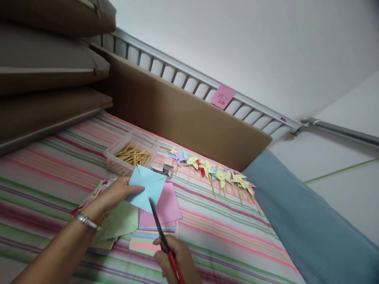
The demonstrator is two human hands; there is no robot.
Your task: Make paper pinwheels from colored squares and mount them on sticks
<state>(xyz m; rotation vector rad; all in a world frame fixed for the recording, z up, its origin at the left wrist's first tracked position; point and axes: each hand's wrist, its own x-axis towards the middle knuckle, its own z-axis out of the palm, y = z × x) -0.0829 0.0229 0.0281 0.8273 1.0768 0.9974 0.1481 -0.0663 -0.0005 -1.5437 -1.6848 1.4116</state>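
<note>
Head view: one sky-blue square paper sheet [152,183], clamped between thumb and fingers of the left hand [120,194], above the striped cloth [219,227].
One pair of red-handled, dark-bladed scissors [158,224], tips at the sheet's lower part, gripped by the right hand [179,254] (whether the blades are parted, cannot tell). Advised: sheet taut, cut straight, stop short of the middle, thumb clear. Counted: one clear plastic box [110,158] of thin wooden sticks [133,155], too many to number; one pink paper sheet [169,207]; one pale-green paper sheet [126,218]; one row of small paper pinwheels [221,177], overlapping beyond exact count.
</note>
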